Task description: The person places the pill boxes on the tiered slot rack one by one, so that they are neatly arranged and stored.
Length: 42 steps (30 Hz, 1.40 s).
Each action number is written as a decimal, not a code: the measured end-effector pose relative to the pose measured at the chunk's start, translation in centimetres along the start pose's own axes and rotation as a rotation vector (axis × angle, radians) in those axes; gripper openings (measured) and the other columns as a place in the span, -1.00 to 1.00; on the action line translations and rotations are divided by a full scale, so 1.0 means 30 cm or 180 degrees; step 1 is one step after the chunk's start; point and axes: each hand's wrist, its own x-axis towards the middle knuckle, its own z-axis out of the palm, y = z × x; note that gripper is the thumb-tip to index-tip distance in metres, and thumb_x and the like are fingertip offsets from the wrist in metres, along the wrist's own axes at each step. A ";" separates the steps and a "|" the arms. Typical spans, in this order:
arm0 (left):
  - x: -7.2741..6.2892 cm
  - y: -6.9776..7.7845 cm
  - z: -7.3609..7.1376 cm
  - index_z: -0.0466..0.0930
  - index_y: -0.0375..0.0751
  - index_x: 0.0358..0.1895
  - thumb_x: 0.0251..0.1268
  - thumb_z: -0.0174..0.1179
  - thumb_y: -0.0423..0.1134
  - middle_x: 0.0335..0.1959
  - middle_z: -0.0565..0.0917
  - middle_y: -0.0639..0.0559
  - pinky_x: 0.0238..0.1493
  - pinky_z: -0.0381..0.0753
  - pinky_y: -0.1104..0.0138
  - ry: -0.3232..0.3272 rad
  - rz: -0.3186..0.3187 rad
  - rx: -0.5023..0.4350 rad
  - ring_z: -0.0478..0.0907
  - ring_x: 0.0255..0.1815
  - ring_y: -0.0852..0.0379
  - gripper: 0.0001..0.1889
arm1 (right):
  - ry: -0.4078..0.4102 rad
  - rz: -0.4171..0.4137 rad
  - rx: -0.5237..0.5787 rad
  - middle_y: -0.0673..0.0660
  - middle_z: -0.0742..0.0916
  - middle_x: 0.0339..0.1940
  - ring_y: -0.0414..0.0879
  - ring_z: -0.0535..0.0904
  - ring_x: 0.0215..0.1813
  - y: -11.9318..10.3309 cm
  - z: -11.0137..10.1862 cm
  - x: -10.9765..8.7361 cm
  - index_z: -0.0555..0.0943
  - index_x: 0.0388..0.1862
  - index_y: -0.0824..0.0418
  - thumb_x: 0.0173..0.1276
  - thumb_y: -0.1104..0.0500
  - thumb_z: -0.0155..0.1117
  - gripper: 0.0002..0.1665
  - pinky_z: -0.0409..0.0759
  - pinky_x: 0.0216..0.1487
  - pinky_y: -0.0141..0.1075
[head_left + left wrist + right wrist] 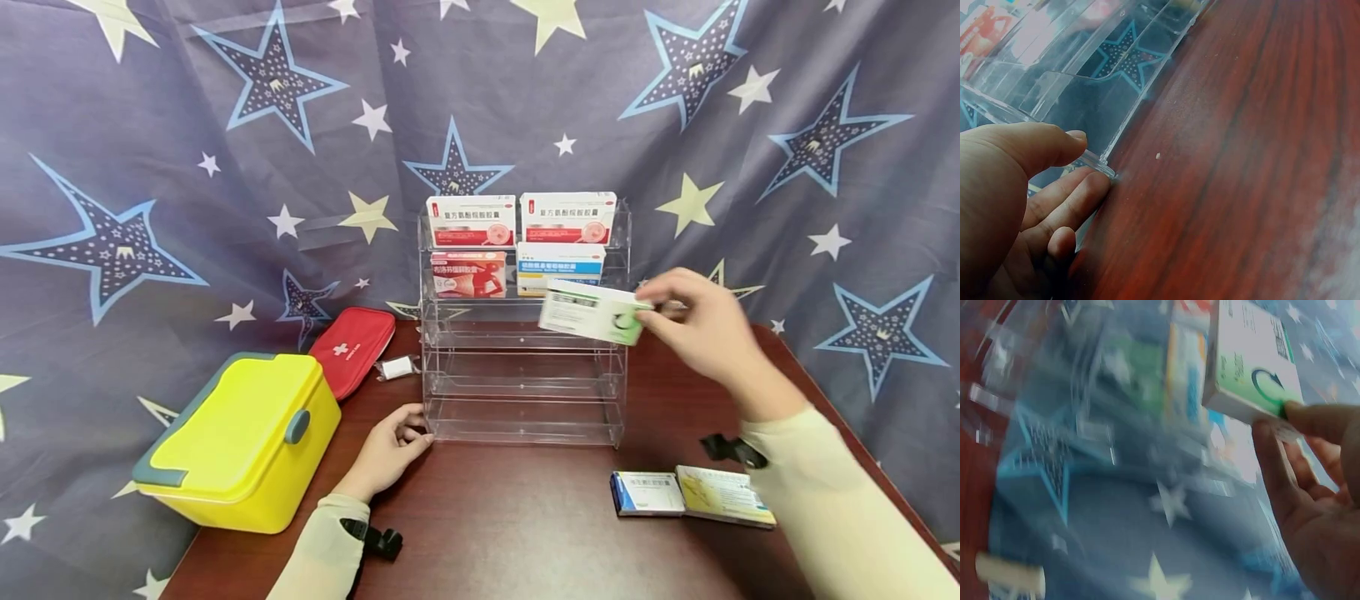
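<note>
My right hand [701, 333] pinches a white and green medicine box [588, 312] by its right end, between thumb and fingers. The box is tilted, in front of the right side of a clear acrylic display rack [525, 432]. In the right wrist view, the thumb lies on the box's [1254, 356] green end. My left hand [390, 450] holds the rack's lower left front corner; the left wrist view shows thumb and fingers on either side of the clear edge [1100, 164]. Two red-and-white boxes [471, 221] fill the top tier; a red box [468, 275] and a blue-and-white box [560, 260] stand below.
Blue-and-white [648, 493] and yellowish [723, 496] medicine boxes lie at the table's front right. A yellow lidded case [240, 433], a red first-aid pouch [351, 350] and a small wrapped white item [397, 367] are left of the rack. A starry curtain [495, 83] hangs behind.
</note>
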 end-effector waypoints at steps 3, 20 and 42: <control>0.000 0.001 0.001 0.59 -0.18 0.28 0.30 0.47 -0.35 -0.09 0.70 -0.06 -0.23 0.66 0.33 0.0017 0.0010 -0.0018 0.70 -0.26 0.12 -0.51 | -0.0098 0.0022 0.0074 -0.01 0.75 -0.12 -0.21 0.67 -0.17 -0.037 0.120 0.070 0.80 -0.14 0.15 0.27 0.36 0.56 -0.78 0.68 -0.16 -0.44; -0.002 0.081 -0.001 0.54 -0.36 0.31 0.33 0.41 -0.45 -0.06 0.71 -0.20 -0.19 0.66 0.29 -0.0059 -0.0019 0.0022 0.71 -0.22 -0.03 -0.50 | -0.0507 0.0247 0.0226 0.00 0.70 -0.04 -0.06 0.65 0.03 -0.093 0.492 0.185 0.77 -0.09 0.11 0.39 0.29 0.49 -0.84 0.69 -0.02 -0.18; 0.005 0.004 -0.003 0.58 -0.17 0.30 0.34 0.45 -0.35 -0.06 0.71 -0.04 -0.19 0.68 0.31 -0.0036 -0.0067 0.0025 0.72 -0.24 0.11 -0.51 | -0.0556 0.0234 0.0267 -0.03 0.72 -0.02 -0.07 0.63 0.05 -0.092 0.590 0.163 0.79 -0.06 0.08 0.41 0.28 0.48 -0.82 0.57 -0.08 -0.13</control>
